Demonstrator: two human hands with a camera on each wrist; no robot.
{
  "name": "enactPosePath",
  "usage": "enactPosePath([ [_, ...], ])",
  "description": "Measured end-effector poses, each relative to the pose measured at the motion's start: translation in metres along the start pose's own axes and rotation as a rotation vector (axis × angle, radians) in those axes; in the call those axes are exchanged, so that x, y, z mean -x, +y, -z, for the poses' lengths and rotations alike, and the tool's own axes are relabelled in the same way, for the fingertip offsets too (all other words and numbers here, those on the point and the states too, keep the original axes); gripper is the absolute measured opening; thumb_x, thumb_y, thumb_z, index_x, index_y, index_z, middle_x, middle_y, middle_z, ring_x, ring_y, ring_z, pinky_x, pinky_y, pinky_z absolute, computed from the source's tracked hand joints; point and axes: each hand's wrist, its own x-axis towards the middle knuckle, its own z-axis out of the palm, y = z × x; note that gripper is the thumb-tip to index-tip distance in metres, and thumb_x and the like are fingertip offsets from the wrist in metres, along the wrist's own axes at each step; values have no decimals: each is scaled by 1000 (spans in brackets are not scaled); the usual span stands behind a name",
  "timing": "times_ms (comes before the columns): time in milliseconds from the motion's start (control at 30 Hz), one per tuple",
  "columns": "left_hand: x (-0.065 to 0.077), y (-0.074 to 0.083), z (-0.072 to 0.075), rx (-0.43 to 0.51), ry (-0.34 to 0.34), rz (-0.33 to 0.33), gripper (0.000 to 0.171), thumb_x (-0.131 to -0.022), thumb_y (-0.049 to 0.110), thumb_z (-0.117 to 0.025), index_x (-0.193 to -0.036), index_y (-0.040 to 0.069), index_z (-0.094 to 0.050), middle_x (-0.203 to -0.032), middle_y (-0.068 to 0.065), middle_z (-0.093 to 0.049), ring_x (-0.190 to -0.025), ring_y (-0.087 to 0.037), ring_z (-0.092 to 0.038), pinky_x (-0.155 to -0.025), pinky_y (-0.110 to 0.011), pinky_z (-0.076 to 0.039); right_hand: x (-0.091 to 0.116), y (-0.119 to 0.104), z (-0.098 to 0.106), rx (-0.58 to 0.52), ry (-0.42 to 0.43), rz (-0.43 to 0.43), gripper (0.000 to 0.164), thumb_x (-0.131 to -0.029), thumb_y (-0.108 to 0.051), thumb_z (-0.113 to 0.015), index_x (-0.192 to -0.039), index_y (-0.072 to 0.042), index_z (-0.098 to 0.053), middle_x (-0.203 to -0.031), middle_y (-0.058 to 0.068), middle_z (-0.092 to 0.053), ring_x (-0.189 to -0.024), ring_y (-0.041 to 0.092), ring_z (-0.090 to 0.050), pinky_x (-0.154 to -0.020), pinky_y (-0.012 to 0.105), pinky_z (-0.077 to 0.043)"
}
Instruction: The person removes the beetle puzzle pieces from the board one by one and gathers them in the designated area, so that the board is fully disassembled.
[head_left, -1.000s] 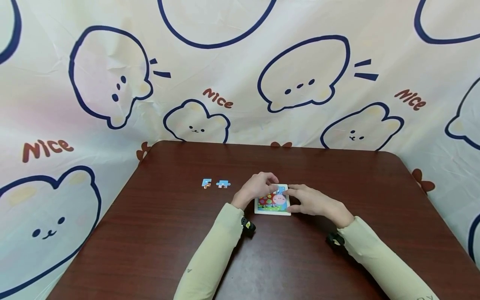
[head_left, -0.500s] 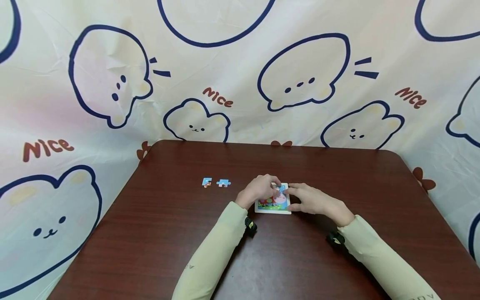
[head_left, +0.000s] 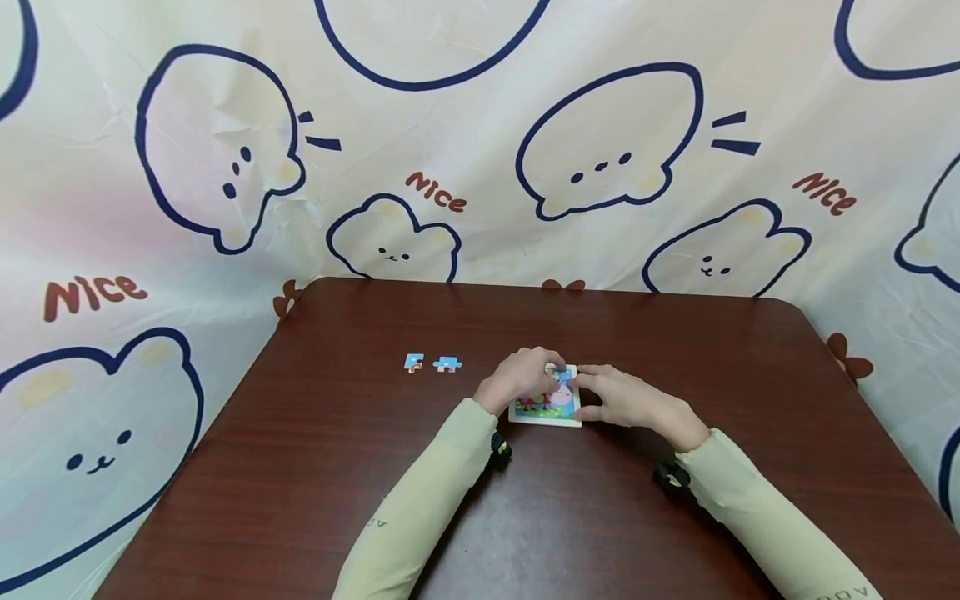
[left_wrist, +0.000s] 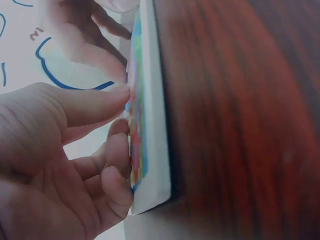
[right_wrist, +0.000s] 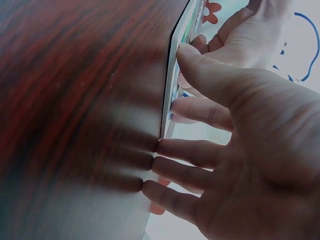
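Observation:
A small jigsaw puzzle in a white-rimmed tray (head_left: 545, 422) lies on the table, its picture showing a pink animal face and red patches. My left hand (head_left: 521, 375) reaches over its upper left part. In the left wrist view, the thumb meets the picture and a small blue-edged puzzle piece (left_wrist: 127, 106) shows at its tip; the other fingers curl against the puzzle. My right hand (head_left: 622, 400) rests at the tray's right side. Its thumb and forefinger touch the rim, while the other fingers stretch straight to the tabletop in the right wrist view.
Two loose blue puzzle pieces, a left one (head_left: 413, 362) and a right one (head_left: 447, 364), lie left of the tray. The brown wooden table (head_left: 300, 467) ends at a cartoon-printed cloth (head_left: 487, 150) behind it.
My left hand has shifted slightly right over the puzzle, covering more of its picture, and then stays nearly still. My right hand and the two loose pieces keep their places.

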Motion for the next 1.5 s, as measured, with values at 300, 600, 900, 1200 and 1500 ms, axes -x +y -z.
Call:
enactPosePath([
  [300, -1, 5, 0, -17, 20, 16, 34, -92, 28, -68, -126, 27, -63, -130, -1, -61, -95, -20, -55, -84, -38, -47, -2, 2, 0, -10, -1, 10, 56, -89, -35, -72, -136, -8, -57, -148, 24, -45, -134, 41, -44, -104, 57, -42],
  [600, -3, 10, -2, -72, 21, 37, 31, -93, 25, -66, -124, 27, -60, -126, -6, -52, -95, -20, -51, -80, -36, -47, -2, 2, 1, -23, 13, 25, 46, -88, -32, -73, -128, -10, -64, -143, 23, -50, -131, 41, -47, -104, 57, -42],
  [900, -2, 11, -2, -27, 15, 44, 29, -94, 24, -66, -122, 25, -58, -123, -8, -46, -85, -22, -54, -71, -33, -44, -1, 1, 2, -24, 9, 43, 44, -88, -28, -73, -128, -10, -65, -143, 23, -50, -130, 41, -48, -104, 56, -43],
  [1200, -1, 12, -2, -10, 10, 35, 28, -95, 22, -65, -121, 24, -55, -120, -8, -44, -81, -21, -55, -68, -31, -43, -2, 1, 2, -22, 12, 51, 43, -88, -29, -74, -126, -10, -66, -142, 23, -51, -130, 41, -49, -103, 55, -43],
  [1500, 1, 9, -2, 31, -12, 19, 28, -96, 20, -63, -121, 24, -51, -121, -7, -38, -70, -20, -55, -63, -29, -42, -1, 1, 1, -22, 15, 63, 42, -87, -28, -74, -124, -10, -67, -141, 23, -52, -127, 40, -51, -101, 54, -45],
])
